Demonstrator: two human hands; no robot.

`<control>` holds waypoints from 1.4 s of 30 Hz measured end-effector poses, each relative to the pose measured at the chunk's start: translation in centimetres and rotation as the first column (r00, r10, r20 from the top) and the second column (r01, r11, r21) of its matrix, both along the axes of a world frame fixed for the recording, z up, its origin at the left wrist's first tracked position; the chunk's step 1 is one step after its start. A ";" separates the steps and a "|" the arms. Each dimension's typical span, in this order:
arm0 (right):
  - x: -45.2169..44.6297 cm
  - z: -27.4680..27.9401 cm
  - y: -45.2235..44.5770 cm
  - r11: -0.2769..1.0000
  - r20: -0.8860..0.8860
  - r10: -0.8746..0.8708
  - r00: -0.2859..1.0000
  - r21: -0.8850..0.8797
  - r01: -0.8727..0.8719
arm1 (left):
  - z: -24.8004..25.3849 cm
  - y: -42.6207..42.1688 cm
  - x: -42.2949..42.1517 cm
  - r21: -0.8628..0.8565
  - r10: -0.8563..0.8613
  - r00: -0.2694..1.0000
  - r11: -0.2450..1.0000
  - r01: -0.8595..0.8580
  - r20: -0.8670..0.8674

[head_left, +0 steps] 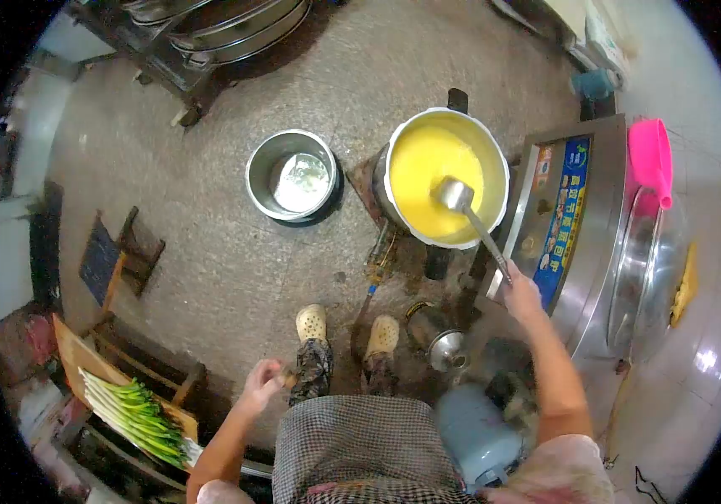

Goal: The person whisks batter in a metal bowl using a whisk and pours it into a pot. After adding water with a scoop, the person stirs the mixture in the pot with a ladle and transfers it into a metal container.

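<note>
My right hand [522, 291] is wrapped round the long handle of a metal wok spatula [481, 233]. The spatula's head rests at the surface of a yellow liquid [432, 172] in a large silver pot [502, 155] with black handles. My left hand [263, 385] hangs low on the left, fingers curled, with a small brownish thing at the fingertips that is too blurred to name. A smaller metal pot [260, 160] with some clear liquid in it stands on the floor, left of the large pot.
A steel appliance [600, 218] with a blue label stands at right, a pink scoop [649, 155] on its edge. Scallions [129, 416] lie on a wooden board [69, 346] at lower left. A gas cylinder [474, 428] and a metal container [444, 349] are near my feet. A hose crosses the floor.
</note>
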State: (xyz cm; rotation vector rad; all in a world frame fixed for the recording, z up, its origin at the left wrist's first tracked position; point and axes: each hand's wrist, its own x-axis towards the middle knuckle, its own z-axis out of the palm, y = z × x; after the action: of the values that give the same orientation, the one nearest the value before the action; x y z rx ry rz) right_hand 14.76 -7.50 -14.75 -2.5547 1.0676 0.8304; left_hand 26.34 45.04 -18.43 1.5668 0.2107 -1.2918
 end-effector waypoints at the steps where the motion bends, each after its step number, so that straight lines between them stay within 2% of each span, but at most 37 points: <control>1: 0.6 0.7 -0.3 0.991 -0.096 0.115 0.989 -0.057 -0.121 | 0.4 1.4 -0.6 0.043 0.065 0.998 0.997 -0.065 -0.004; 4: 2.1 0.0 -0.5 0.950 -0.218 0.288 0.932 -0.059 -0.307 | -0.1 6.2 -2.5 0.164 0.047 0.999 0.986 -0.042 -0.027; 7: 3.1 -1.9 0.1 0.914 -0.180 0.390 0.903 -0.042 -0.403 | 0.4 8.3 -3.3 0.216 0.130 0.985 0.971 -0.104 -0.111; 10: 2.7 -3.3 0.0 0.915 0.006 0.401 0.916 -0.057 -0.400 | 1.1 8.1 -5.0 0.507 0.482 0.873 0.773 -0.381 -0.080; 13: 4.6 -5.3 1.0 0.910 -0.071 0.393 0.917 -0.117 -0.399 | 1.5 8.2 -4.9 0.482 0.448 0.882 0.811 -0.332 -0.147; 14: 5.3 -5.8 1.0 0.902 -0.010 0.416 0.909 -0.120 -0.414 | 1.1 8.5 -5.3 0.480 0.457 0.879 0.807 -0.344 -0.137; 17: 7.6 -8.2 0.3 0.859 -0.127 0.435 0.891 -0.237 -0.454 | -0.6 10.1 -6.4 0.484 0.468 0.875 0.798 -0.359 -0.124; 20: 9.6 -8.7 -0.8 0.903 -0.227 0.324 0.918 -0.215 -0.372 | -1.2 10.7 -6.4 0.464 0.455 0.878 0.817 -0.343 -0.151; 23: 9.1 -9.3 -2.2 0.864 -0.161 0.344 0.925 -0.332 -0.379 | -1.1 10.3 -6.2 0.434 0.460 0.873 0.828 -0.355 -0.164; 27: 7.3 -8.0 -3.1 0.913 -0.169 0.240 0.956 -0.294 -0.282 | -0.6 10.2 -5.9 0.479 0.502 0.852 0.790 -0.383 -0.148; 30: 6.7 -4.6 -2.0 0.961 -0.245 0.150 0.958 -0.191 -0.199 | 0.0 9.9 -5.6 0.472 0.482 0.863 0.802 -0.367 -0.149; 33: 4.4 -4.9 -3.3 0.972 -0.157 0.212 0.965 -0.074 -0.225 | 0.0 10.4 -6.1 0.455 0.475 0.869 0.810 -0.371 -0.136; 36: 4.2 -3.9 -4.5 0.937 -0.036 0.315 0.948 0.168 -0.305 | 0.5 10.5 -6.5 0.441 0.501 0.853 0.805 -0.398 -0.146; 38: 5.8 -1.6 -3.0 0.945 -0.190 0.047 0.981 0.326 0.018 | 0.5 10.8 -6.9 0.447 0.511 0.846 0.799 -0.402 -0.152; 39: 6.7 -0.7 -2.0 0.904 -0.282 -0.078 0.956 0.384 0.187 | 0.1 11.2 -7.2 0.459 0.507 0.849 0.796 -0.394 -0.151; 42: 6.2 -2.7 -1.2 0.783 -0.180 -0.167 0.969 0.573 0.241 | -0.4 11.8 -8.0 0.472 0.495 0.857 0.796 -0.379 -0.146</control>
State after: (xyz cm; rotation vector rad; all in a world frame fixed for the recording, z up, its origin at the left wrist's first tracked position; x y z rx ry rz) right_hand 20.97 -8.71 -17.45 -1.8491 0.9089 1.0666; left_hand 18.34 56.88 -18.82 1.5661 1.0385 -1.1106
